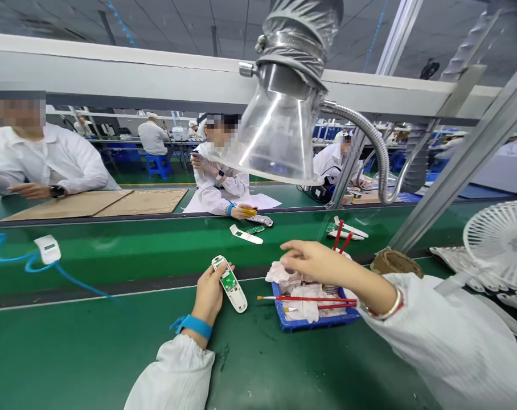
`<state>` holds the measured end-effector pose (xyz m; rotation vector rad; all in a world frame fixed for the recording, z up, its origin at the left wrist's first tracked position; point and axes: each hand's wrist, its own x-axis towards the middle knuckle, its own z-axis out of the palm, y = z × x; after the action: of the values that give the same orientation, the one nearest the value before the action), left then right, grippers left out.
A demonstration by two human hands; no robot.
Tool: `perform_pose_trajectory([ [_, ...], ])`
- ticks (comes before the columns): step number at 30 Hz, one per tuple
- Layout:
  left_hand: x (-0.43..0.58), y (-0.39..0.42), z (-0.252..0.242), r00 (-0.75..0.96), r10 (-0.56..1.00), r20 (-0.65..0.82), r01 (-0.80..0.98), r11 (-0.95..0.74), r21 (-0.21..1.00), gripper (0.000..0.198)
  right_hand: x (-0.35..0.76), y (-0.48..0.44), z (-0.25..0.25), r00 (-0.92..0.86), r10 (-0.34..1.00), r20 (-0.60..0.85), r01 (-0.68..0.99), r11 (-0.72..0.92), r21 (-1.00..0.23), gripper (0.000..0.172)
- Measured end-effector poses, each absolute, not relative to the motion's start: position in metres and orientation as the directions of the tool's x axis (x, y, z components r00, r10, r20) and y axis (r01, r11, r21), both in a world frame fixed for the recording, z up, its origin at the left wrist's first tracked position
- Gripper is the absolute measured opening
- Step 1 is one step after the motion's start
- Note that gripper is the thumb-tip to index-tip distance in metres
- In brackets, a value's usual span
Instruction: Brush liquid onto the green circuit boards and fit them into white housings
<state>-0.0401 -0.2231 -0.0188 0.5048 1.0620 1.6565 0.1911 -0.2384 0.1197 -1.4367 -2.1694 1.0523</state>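
My left hand point(209, 295) grips a long white plastic housing point(238, 300) with a green circuit board point(229, 281) inside, thumb on its upper end. The board side faces up. Over a blue basket point(299, 326) hangs my right hand point(312, 261), its index finger stretched out to the left and no object visible in it. Pale crumpled cloths point(304, 311) fill the basket. Red-handled brushes point(301, 298) lie across its front, and two red sticks point(339, 234) stand up behind my right forearm.
A clear extraction hood point(279, 131) hangs overhead. Beyond the edge, a green belt point(134, 242) carries white housings with boards point(246, 234) and a small white part point(48, 249). A co-worker's hand point(243, 212) touches one. At right are a tape roll point(396, 262) and white fan point(504, 245).
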Motion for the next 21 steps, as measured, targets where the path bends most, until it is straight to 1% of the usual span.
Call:
perform_pose_trajectory([
  [2,-0.044,-0.223,-0.017,-0.332,0.929,-0.165,-0.558,-0.052,0.828,0.03,0.177,-0.23,0.117,-0.456,0.882,-0.12,0.65,0.238,-0.722,0.045],
  [6,-0.04,-0.235,0.006,-0.259,0.958,-0.121,-0.575,-0.052,0.817,0.035,0.145,-0.228,0.09,-0.534,0.835,-0.129,0.619,0.283,-0.732,0.041],
  [9,-0.036,-0.248,0.028,-0.217,0.973,-0.083,-0.575,-0.059,0.816,0.034,0.126,-0.233,0.076,-0.598,0.793,-0.121,0.562,0.307,-0.768,0.032],
  [12,-0.032,-0.264,0.047,-0.19,0.981,-0.03,-0.567,-0.085,0.819,0.033,0.113,-0.239,0.073,-0.652,0.753,-0.088,0.499,0.339,-0.798,0.023],
  [15,-0.028,-0.277,0.058,-0.179,0.983,0.045,-0.523,-0.134,0.842,0.032,0.106,-0.247,0.073,-0.664,0.747,-0.033,0.442,0.357,-0.823,0.02],
  [18,-0.025,-0.284,0.063,-0.167,0.979,0.113,-0.463,-0.179,0.868,0.03,0.105,-0.256,0.069,-0.66,0.751,-0.006,0.395,0.34,-0.853,0.02],
  [21,-0.023,-0.287,0.064,-0.167,0.977,0.133,-0.439,-0.195,0.877,0.03,0.105,-0.263,0.064,-0.632,0.775,0.011,0.372,0.315,-0.873,0.021],
])
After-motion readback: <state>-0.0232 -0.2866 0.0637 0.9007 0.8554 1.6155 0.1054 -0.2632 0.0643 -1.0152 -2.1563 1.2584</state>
